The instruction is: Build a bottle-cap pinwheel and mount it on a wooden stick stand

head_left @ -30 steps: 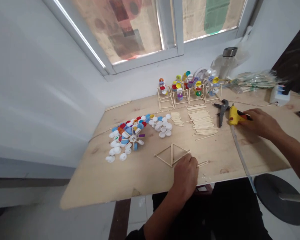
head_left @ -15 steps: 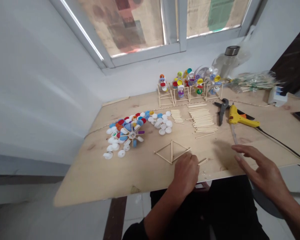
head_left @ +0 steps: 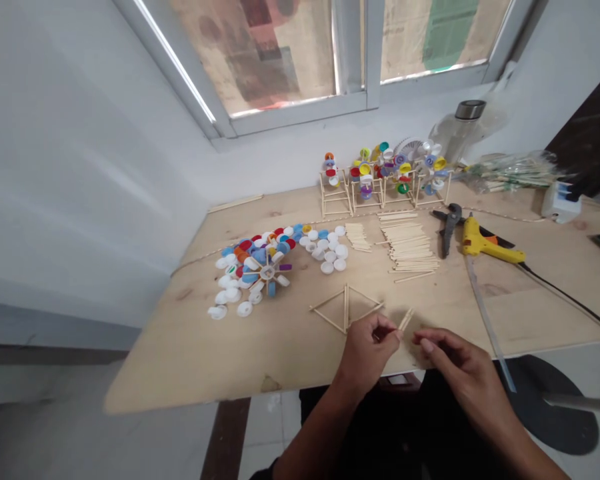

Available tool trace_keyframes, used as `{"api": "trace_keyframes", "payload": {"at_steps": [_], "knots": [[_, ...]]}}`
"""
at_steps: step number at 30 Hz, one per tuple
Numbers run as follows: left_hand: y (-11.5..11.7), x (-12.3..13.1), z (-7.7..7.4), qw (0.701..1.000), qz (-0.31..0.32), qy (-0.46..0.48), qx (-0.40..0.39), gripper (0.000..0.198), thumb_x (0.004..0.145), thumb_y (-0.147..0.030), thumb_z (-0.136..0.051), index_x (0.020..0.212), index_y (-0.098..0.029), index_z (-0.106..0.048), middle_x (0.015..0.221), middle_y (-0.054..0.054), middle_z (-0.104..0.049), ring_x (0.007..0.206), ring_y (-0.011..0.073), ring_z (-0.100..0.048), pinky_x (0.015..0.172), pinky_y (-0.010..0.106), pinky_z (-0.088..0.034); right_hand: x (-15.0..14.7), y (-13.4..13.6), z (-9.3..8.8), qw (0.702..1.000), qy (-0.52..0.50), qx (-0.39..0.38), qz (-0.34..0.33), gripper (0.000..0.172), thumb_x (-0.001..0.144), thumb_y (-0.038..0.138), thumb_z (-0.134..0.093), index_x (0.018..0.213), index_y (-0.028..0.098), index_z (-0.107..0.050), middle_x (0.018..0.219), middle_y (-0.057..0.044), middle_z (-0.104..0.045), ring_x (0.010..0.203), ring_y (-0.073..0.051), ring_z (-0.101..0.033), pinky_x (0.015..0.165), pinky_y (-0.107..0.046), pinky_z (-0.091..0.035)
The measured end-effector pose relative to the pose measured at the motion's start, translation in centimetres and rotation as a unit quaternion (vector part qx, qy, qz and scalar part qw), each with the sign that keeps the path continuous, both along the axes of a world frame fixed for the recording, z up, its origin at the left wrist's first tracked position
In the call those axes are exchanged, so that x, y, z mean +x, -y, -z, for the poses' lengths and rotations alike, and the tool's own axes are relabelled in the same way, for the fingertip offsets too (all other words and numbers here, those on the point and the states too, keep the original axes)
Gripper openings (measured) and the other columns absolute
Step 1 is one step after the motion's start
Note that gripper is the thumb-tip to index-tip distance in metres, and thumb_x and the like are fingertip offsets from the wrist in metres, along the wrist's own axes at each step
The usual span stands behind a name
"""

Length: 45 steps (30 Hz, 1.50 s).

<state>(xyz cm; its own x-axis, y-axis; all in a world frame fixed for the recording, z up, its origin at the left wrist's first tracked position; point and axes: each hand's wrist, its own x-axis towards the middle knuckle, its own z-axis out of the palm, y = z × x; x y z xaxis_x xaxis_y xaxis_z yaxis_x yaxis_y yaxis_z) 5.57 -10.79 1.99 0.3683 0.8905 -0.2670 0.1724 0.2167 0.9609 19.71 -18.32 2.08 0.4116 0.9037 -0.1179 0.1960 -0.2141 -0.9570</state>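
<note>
I have the left hand (head_left: 364, 352) with its fingers narrowed to a pinch on a couple of short wooden sticks (head_left: 406, 319); these jut from the fingertips, slanting up and away toward the right. Just beside their free ends is the right hand (head_left: 464, 365), thumb and forefinger drawn close together and the other fingers curled; I can't tell from my end whether anything is caught between them. A gap shows between the right fingertips and the held sticks.

Directly beyond the left hand, a diamond-shaped stick frame (head_left: 347, 305) lies flat on the counter (head_left: 200, 353), crossed by an upright pair of sticks. Its right lower side runs close to my left knuckles, and I can't judge whether they touch.

Farther out, I see a pile of long sticks (head_left: 411, 245) with a smaller pile of short sticks (head_left: 357, 238) beside it. To the right lie dark cutting pliers (head_left: 448, 233) and a yellow glue gun (head_left: 495, 250). To the left, a bottle-cap wheel (head_left: 267, 272) rests against scattered bottle caps (head_left: 327, 267). Stick stands (head_left: 337, 195) carrying cap wheels line the back.
</note>
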Motion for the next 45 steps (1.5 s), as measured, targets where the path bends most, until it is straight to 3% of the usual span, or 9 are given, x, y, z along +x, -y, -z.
{"api": "trace_keyframes", "payload": {"at_steps": [6, 10, 13, 19, 23, 29, 35, 40, 45], "knots": [[1.1, -0.1, -0.1, 0.997, -0.061, 0.045, -0.026, 0.012, 0.069, -0.025, -0.065, 0.068, -0.015, -0.06, 0.06, -0.002, -0.059, 0.055, 0.0103, -0.049, 0.056, 0.022, -0.039, -2.4, -1.6, 0.8, 0.989, -0.148, -0.003, 0.011, 0.032, 0.069, 0.048, -0.073, 0.079, 0.018, -0.07, 0.06, 0.0, -0.06, 0.055, -0.013, -0.053, 0.051, -0.025, -0.046], [1.3, -0.5, -0.1, 0.996, -0.07, 0.057, -0.02, 0.012, 0.069, -0.026, -0.065, 0.067, -0.015, -0.06, 0.06, -0.001, -0.06, 0.055, 0.0112, -0.05, 0.056, 0.023, -0.04, -2.9, -1.9, 1.3, 0.985, -0.173, -0.009, 0.017, 0.03, 0.071, 0.049, -0.072, 0.076, 0.021, -0.068, 0.058, 0.001, -0.057, 0.054, -0.014, -0.051, 0.049, -0.025, -0.044], [1.2, -0.7, -0.5, 0.993, -0.063, 0.084, -0.046, 0.01, 0.068, -0.024, -0.064, 0.066, -0.016, -0.059, 0.058, -0.001, -0.059, 0.054, 0.0113, -0.051, 0.057, 0.023, -0.042, -2.7, -1.9, 1.3, 0.986, -0.164, -0.006, 0.003, 0.029, 0.074, 0.048, -0.07, 0.077, 0.02, -0.067, 0.065, 0.0, -0.06, 0.06, -0.014, -0.054, 0.056, -0.025, -0.046], [0.9, -0.8, -0.8, 0.994, -0.051, 0.076, -0.058, 0.012, 0.07, -0.025, -0.063, 0.067, -0.014, -0.06, 0.057, -0.003, -0.054, 0.052, 0.0086, -0.046, 0.054, 0.021, -0.038, -1.6, -1.7, 1.6, 1.0, -0.012, 0.015, -0.016, 0.028, 0.079, 0.047, -0.064, 0.08, 0.019, -0.065, 0.069, -0.001, -0.063, 0.062, -0.014, -0.056, 0.057, -0.024, -0.046], [0.9, -0.8, -0.5, 0.996, -0.046, 0.058, -0.047, 0.011, 0.071, -0.026, -0.061, 0.069, -0.015, -0.059, 0.056, -0.003, -0.053, 0.05, 0.0086, -0.044, 0.052, 0.021, -0.036, -1.1, -1.4, 1.6, 0.99, 0.129, 0.05, -0.009, 0.023, 0.082, 0.043, -0.061, 0.08, 0.02, -0.065, 0.072, -0.002, -0.065, 0.067, -0.017, -0.06, 0.06, -0.026, -0.048], [0.8, -1.0, -0.5, 0.997, -0.05, 0.054, -0.028, 0.01, 0.072, -0.024, -0.059, 0.069, -0.016, -0.057, 0.055, -0.004, -0.052, 0.049, 0.0083, -0.043, 0.05, 0.021, -0.036, -0.6, -1.3, 1.1, 0.947, 0.289, 0.134, -0.049, 0.014, 0.088, 0.032, -0.055, 0.08, 0.022, -0.06, 0.068, -0.001, -0.063, 0.061, -0.015, -0.06, 0.06, -0.026, -0.048], [0.7, -1.1, -0.6, 0.998, -0.05, 0.033, -0.016, 0.011, 0.073, -0.025, -0.06, 0.068, -0.016, -0.058, 0.052, -0.003, -0.054, 0.047, 0.008, -0.044, 0.048, 0.02, -0.035, 0.4, -1.8, 1.2, 0.882, 0.419, 0.204, -0.068, 0.005, 0.088, 0.021, -0.057, 0.084, 0.02, -0.059, 0.07, -0.002, -0.064, 0.063, -0.014, -0.059, 0.061, -0.027, -0.045], [0.6, -1.2, -0.5, 0.996, -0.069, 0.044, -0.047, 0.012, 0.071, -0.027, -0.063, 0.067, -0.016, -0.058, 0.048, -0.004, -0.053, 0.043, 0.0078, -0.044, 0.046, 0.02, -0.034, 0.6, -2.0, 1.1, 0.862, 0.448, 0.223, -0.089, 0.004, 0.088, 0.019, -0.057, 0.084, 0.02, -0.058, 0.07, -0.002, -0.064, 0.063, -0.014, -0.058, 0.061, -0.026, -0.044], [0.4, -1.3, -0.5, 0.992, -0.068, 0.063, -0.085, 0.014, 0.07, -0.028, -0.063, 0.067, -0.016, -0.057, 0.044, -0.005, -0.052, 0.038, 0.0059, -0.038, 0.043, 0.019, -0.031, 0.8, -2.1, 1.4, 0.867, 0.445, 0.211, -0.083, 0.007, 0.088, 0.02, -0.057, 0.082, 0.021, -0.059, 0.07, -0.002, -0.064, 0.063, -0.014, -0.058, 0.063, -0.027, -0.044]]}}
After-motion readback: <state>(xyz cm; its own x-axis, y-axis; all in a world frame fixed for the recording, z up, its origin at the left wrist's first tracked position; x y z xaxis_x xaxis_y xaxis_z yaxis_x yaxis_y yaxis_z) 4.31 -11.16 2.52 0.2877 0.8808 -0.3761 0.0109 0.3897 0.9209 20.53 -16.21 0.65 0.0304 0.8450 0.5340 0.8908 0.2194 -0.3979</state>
